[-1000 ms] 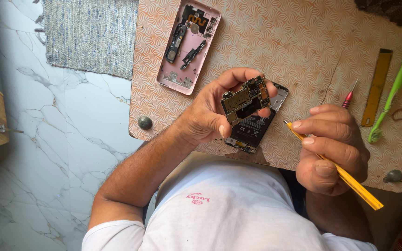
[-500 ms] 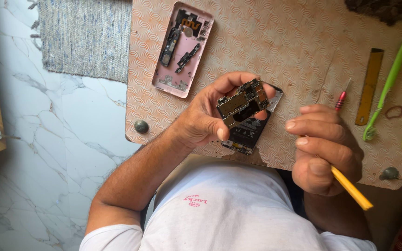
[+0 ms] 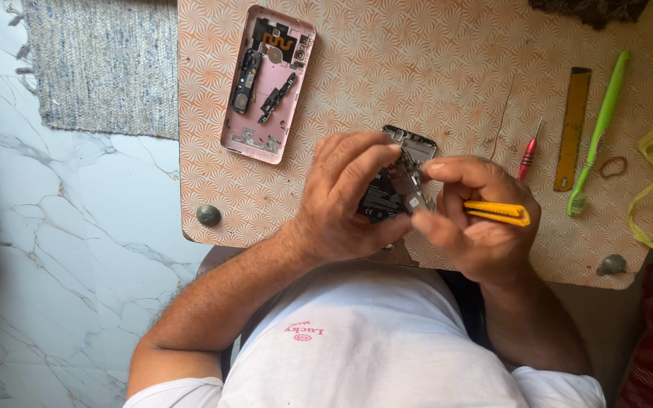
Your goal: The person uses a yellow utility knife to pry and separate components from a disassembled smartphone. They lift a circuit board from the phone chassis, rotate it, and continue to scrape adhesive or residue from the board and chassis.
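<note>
Two hands at work on one opened phone, held just above the middle of the surface. Left hand wrapped around phone body from the left, fingers closed over its dark internals. Right hand pinching a small internal part at the phone's right edge, yellow tool tucked against the palm. Back cover already off: pink rear shell lying apart at upper left, inside face up, small parts remaining in it. Judged stage: disassembly under way, internals not yet cleared. Red screwdriver, brass-coloured ruler, green toothbrush and rubber band lying to the right, untouched. No obstruction near the phone; own fingers hiding the contact point.
</note>
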Motion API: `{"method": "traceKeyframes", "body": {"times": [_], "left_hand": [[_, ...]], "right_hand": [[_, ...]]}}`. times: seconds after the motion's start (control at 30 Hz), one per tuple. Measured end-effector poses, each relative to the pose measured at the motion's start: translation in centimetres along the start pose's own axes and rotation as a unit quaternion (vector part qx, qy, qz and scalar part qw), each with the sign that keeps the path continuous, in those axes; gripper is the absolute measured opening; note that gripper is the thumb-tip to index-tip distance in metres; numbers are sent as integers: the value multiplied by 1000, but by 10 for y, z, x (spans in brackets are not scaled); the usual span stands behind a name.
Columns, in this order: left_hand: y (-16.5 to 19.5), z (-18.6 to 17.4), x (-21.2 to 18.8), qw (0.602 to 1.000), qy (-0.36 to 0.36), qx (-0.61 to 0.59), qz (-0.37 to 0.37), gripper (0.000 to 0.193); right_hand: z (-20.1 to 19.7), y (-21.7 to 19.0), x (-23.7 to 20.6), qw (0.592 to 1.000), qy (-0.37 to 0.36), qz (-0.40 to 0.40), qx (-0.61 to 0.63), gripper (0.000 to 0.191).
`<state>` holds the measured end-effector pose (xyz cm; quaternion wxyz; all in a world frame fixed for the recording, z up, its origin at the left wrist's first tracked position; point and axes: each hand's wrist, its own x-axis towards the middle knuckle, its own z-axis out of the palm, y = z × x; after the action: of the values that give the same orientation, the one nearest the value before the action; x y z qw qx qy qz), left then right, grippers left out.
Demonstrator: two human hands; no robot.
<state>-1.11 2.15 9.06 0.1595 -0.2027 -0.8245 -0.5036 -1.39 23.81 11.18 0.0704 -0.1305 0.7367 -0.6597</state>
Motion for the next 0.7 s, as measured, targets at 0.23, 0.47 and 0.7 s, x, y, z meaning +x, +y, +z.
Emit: {"method": "traceKeyframes", "body": {"times": [0.23, 0.47, 0.7], "left_hand": [[-2, 0, 1, 999, -14, -46, 0, 84], [-6, -5, -7, 973, -65, -207, -82, 69], [-8, -5, -6, 955, -100, -247, -130, 64]], "right_hand": [[-5, 20, -5, 982, 67, 111, 137, 27], [-18, 25, -4, 953, 66, 159, 249, 21], [-17, 22, -1, 955, 59, 161, 241, 18]]}}
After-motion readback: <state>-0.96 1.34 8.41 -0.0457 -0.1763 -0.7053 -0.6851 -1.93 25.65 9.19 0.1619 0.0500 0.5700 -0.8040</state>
